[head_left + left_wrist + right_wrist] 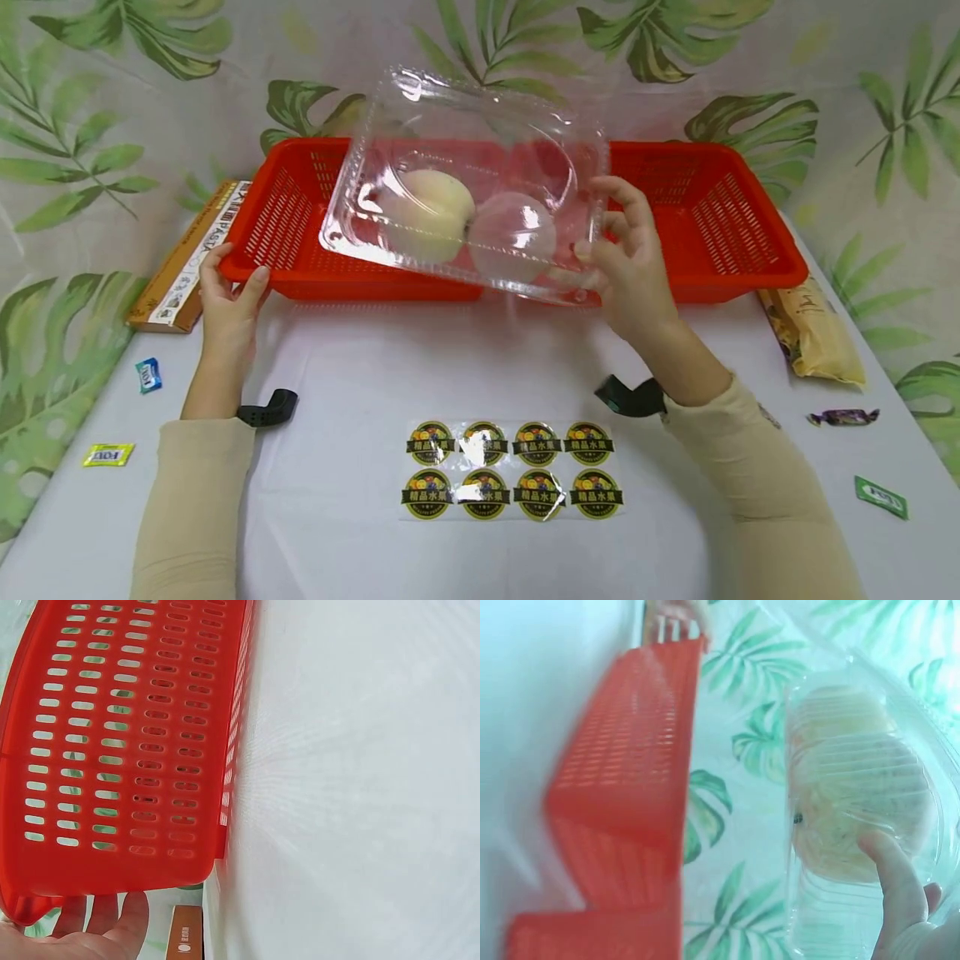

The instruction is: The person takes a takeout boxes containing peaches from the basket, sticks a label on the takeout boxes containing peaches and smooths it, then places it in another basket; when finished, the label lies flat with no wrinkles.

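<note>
Right hand (626,267) grips the right edge of a clear plastic clamshell box (465,179), fingers curled round the rim, holding it tilted above the red basket (720,217). Two pale round fruits (431,212) sit side by side inside the box; the right one looks wrapped or fogged. Left hand (228,296) grasps the basket's front-left corner, thumb on the rim, fingers beneath it in the left wrist view.

The basket rests on a white table (360,367). Just left of it lies a long box reading "PASTA" (187,262). A tan packet (813,333) lies by the basket's right end, its print unreadable. Near the front edge is a sticker sheet (510,471) of eight round labels reading "精品水果". Small wrapped candies (843,417) are scattered at both sides; the yellow one's (108,454) lettering is too small to read.
</note>
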`<state>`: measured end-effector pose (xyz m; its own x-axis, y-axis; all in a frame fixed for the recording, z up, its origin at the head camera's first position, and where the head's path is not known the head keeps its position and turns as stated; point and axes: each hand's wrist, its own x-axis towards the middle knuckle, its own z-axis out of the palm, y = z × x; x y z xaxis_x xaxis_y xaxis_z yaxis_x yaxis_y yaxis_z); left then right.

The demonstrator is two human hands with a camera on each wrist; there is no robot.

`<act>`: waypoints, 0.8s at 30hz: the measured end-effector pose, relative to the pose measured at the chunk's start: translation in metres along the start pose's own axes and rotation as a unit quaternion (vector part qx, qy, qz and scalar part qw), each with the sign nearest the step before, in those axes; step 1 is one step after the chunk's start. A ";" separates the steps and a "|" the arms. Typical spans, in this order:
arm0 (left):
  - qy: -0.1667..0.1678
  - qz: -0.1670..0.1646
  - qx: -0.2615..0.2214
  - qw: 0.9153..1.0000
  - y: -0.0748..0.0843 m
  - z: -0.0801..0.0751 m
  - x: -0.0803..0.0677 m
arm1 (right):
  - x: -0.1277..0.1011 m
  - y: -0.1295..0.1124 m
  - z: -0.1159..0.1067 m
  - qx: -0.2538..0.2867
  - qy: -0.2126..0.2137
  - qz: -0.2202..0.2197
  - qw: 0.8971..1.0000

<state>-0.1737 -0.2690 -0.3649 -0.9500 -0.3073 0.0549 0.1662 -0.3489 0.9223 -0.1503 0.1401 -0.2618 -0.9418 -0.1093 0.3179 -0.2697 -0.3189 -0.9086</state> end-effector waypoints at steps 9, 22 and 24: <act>0.006 0.002 -0.012 1.000 -0.001 0.000 0.000 | -0.077 0.003 -0.048 0.007 -0.019 0.021 1.000; 0.008 -0.008 0.007 1.000 -0.001 -0.001 0.002 | -0.125 0.032 -0.078 -0.014 -0.083 0.066 0.994; 0.008 -0.010 0.009 1.000 -0.001 -0.001 0.002 | -0.124 0.037 -0.079 -0.014 -0.094 0.072 0.993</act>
<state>-0.1753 -0.2700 -0.3661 -0.9487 -0.3147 0.0304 0.1420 -0.3384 0.9302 -0.0591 0.2158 -0.3564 -0.9177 -0.3260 0.2268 -0.1430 -0.2616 -0.9545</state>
